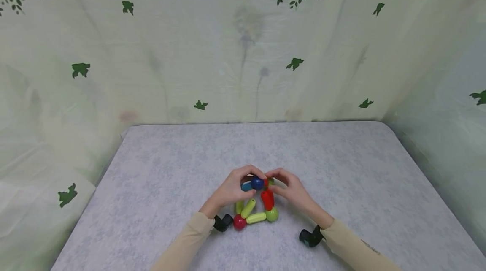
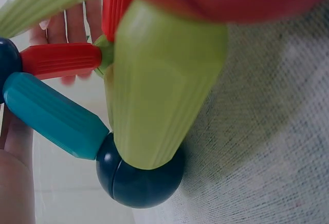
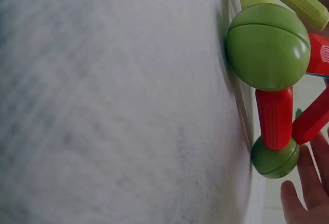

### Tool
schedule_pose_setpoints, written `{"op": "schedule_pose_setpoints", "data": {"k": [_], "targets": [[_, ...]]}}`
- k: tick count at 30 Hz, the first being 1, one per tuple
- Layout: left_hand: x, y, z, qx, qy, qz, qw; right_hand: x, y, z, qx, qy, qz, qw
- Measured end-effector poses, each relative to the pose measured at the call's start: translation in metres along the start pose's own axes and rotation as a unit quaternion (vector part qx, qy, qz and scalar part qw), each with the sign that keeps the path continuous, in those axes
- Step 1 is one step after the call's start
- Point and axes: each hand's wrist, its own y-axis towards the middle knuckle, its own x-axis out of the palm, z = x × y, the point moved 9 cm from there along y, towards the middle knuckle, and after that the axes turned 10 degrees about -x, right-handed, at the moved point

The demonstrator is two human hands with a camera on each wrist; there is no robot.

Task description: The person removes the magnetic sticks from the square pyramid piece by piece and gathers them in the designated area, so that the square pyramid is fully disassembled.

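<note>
tabletop (image 1: 341, 157): mottled grey
left hand (image 1: 229, 185): curled round the raised blue ball (image 1: 257, 183)
right hand (image 1: 291, 187): pinching the red rod (image 2: 61, 59) beside that ball
red ball (image 1: 239, 222): person's side of the blue ball

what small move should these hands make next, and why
Probably ease the dark blue ball onto the free tip of the middle yellow-green rod. That rod slants up from the red ball and its upper end looks bare in the head view, while the left hand holds the dark blue ball close by.
</note>
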Motion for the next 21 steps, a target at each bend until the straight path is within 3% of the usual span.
{"op": "schedule_pose_setpoints", "data": {"k": [7, 12, 21], "targets": [[0.001, -0.002, 0.001, 0.027, 0.020, 0.004, 0.9994, 0.005, 0.003, -0.022, 0.020, -0.016, -0.021, 0.9994], [0.001, -0.001, 0.004, 0.014, 0.017, 0.006, 0.9997, 0.005, 0.003, -0.024, 0.006, -0.046, -0.026, 0.9986], [0.002, -0.002, 0.007, 0.021, 0.026, 0.021, 0.9992, 0.004, 0.000, 0.011, -0.005, -0.063, -0.026, 0.9977]]}}
